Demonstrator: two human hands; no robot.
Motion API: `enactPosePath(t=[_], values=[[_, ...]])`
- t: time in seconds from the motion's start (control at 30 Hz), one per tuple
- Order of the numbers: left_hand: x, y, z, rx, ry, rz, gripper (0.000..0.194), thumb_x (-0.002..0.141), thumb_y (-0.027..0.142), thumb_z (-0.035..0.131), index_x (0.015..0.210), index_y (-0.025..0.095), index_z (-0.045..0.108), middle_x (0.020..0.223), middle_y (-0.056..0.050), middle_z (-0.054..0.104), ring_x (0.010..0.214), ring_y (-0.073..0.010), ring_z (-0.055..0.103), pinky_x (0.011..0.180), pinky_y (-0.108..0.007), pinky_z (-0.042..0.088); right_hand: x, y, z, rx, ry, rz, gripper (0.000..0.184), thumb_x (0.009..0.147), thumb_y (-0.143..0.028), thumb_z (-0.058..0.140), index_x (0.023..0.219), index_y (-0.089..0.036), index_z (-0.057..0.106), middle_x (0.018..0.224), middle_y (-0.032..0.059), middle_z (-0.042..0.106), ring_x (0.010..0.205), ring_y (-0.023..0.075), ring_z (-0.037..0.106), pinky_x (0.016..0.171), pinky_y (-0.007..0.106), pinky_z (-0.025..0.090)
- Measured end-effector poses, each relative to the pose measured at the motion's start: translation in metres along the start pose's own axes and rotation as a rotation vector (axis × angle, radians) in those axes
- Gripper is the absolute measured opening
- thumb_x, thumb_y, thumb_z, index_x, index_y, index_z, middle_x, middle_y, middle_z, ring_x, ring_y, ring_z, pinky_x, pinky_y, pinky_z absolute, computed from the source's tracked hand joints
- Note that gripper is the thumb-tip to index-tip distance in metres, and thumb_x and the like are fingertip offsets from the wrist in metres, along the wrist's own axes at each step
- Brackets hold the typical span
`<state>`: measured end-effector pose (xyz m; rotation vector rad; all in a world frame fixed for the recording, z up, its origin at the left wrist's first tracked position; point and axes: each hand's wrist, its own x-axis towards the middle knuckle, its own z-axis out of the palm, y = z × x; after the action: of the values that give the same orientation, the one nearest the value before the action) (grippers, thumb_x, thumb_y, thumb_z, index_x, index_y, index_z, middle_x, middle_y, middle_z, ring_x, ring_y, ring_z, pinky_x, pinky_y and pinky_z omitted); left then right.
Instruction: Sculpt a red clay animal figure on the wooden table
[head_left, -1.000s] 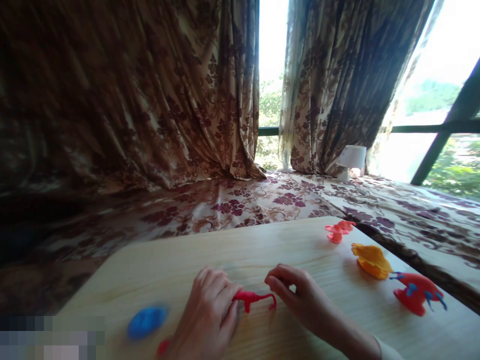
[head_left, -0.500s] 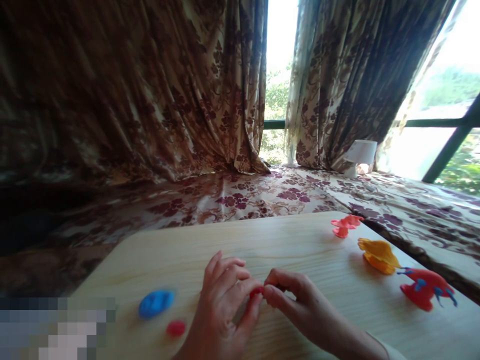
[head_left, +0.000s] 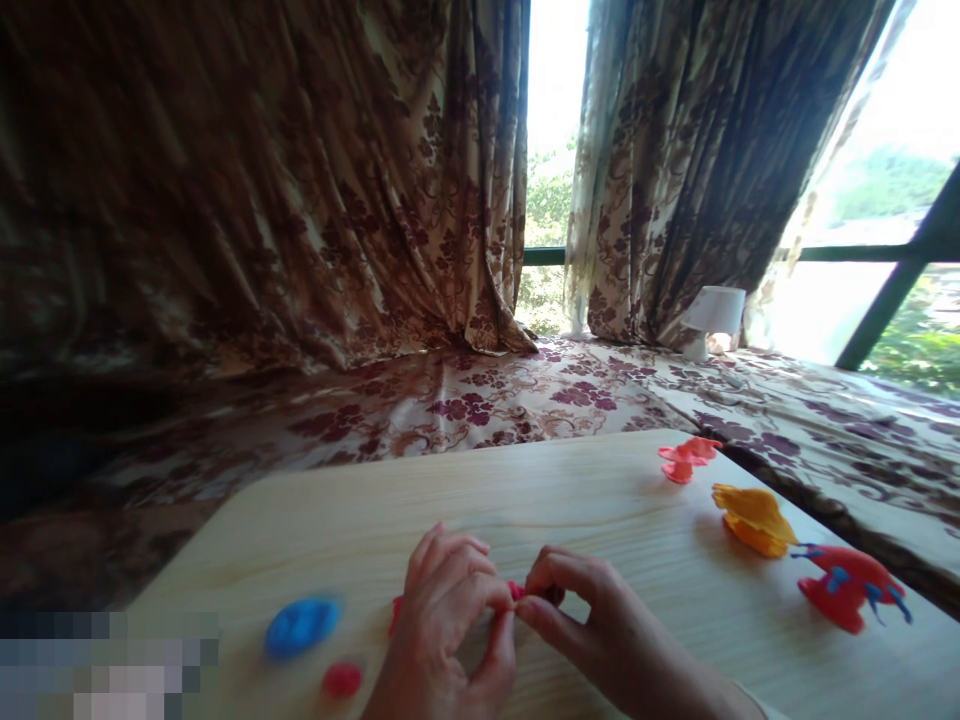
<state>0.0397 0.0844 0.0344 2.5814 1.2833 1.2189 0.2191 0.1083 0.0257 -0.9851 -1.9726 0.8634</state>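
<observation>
Between my fingertips is a small piece of red modelling clay [head_left: 515, 590]. My left hand [head_left: 450, 625] pinches it from the left, thumb and index finger together, the other fingers curled loosely above. From the right, my right hand [head_left: 589, 610] pinches the same piece with thumb and index finger. Another bit of red clay [head_left: 395, 612] shows partly behind my left hand, mostly hidden. To the left lie a flat blue clay disc [head_left: 303, 627] with an uneven top and a small red clay ball [head_left: 343, 680].
Along the right edge of the pale wooden table [head_left: 315, 510] stand a coral clay figure [head_left: 687, 458], a yellow one [head_left: 755, 520] and a red one with blue bits [head_left: 853, 588]. Behind are a floral-covered surface [head_left: 495, 400], a white lamp [head_left: 716, 310] and curtains [head_left: 360, 200].
My fingertips have drawn closer around the red clay, so less of it shows. A red bit now shows behind my left hand. The view has shifted slightly.
</observation>
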Motion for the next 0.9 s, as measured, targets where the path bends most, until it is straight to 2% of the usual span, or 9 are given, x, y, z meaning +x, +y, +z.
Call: enactPosePath(t=[0.27,0.43,0.5,0.67,0.77,0.9], values=[[0.003,-0.008,-0.006,-0.032,-0.020,-0.017,0.015,0.085,0.009,0.048,0.077,0.022,0.052,0.074,0.000,0.059,0.090,-0.0180,0.055,0.092,-0.039,0.040,0.009,0.007,-0.014,-0.036,0.084,0.063,0.025,0.086,-0.030,0.053,0.065,-0.017,0.056,0.062,-0.0017,0.053,0.060,0.0127,0.048,0.059,0.024,0.038],[0.001,-0.008,-0.001,-0.086,0.046,-0.028,0.017,0.085,0.014,0.054,0.097,0.026,0.060,0.086,-0.001,0.065,0.097,-0.0193,0.055,0.094,-0.039,0.042,0.006,0.001,-0.011,0.167,-0.037,0.167,0.032,0.086,-0.040,0.050,0.063,-0.017,0.053,0.058,-0.0039,0.046,0.057,0.0116,0.042,0.054,0.023,0.034],[0.000,-0.004,0.003,-0.164,0.059,-0.080,0.014,0.085,0.016,0.054,0.093,0.026,0.062,0.084,-0.002,0.064,0.099,-0.0203,0.054,0.091,-0.038,0.045,0.004,-0.004,-0.008,0.182,-0.061,0.176,0.034,0.085,-0.042,0.052,0.062,-0.017,0.053,0.058,-0.0040,0.046,0.057,0.0116,0.042,0.055,0.023,0.034],[-0.001,0.002,0.012,-0.303,0.088,-0.177,0.013,0.083,0.015,0.053,0.076,0.025,0.059,0.074,0.000,0.061,0.094,-0.0200,0.054,0.088,-0.037,0.046,0.002,-0.008,-0.002,0.102,-0.017,0.134,0.035,0.084,-0.043,0.052,0.060,-0.018,0.052,0.058,-0.0034,0.046,0.059,0.0125,0.043,0.057,0.024,0.036],[0.000,0.003,0.011,-0.330,0.100,-0.216,0.014,0.081,0.015,0.054,0.072,0.025,0.057,0.073,0.000,0.062,0.094,-0.0201,0.054,0.088,-0.038,0.046,0.002,-0.006,-0.001,0.095,-0.010,0.116,0.032,0.084,-0.039,0.054,0.060,-0.018,0.050,0.058,-0.0038,0.046,0.059,0.0122,0.044,0.057,0.023,0.036],[0.002,0.006,0.005,-0.377,0.060,-0.281,0.014,0.077,0.014,0.056,0.068,0.024,0.056,0.076,0.000,0.063,0.094,-0.0192,0.055,0.086,-0.034,0.048,0.002,-0.003,0.000,0.096,-0.008,0.075,0.028,0.083,-0.034,0.055,0.060,-0.018,0.050,0.058,-0.0037,0.048,0.058,0.0119,0.045,0.056,0.022,0.037]])
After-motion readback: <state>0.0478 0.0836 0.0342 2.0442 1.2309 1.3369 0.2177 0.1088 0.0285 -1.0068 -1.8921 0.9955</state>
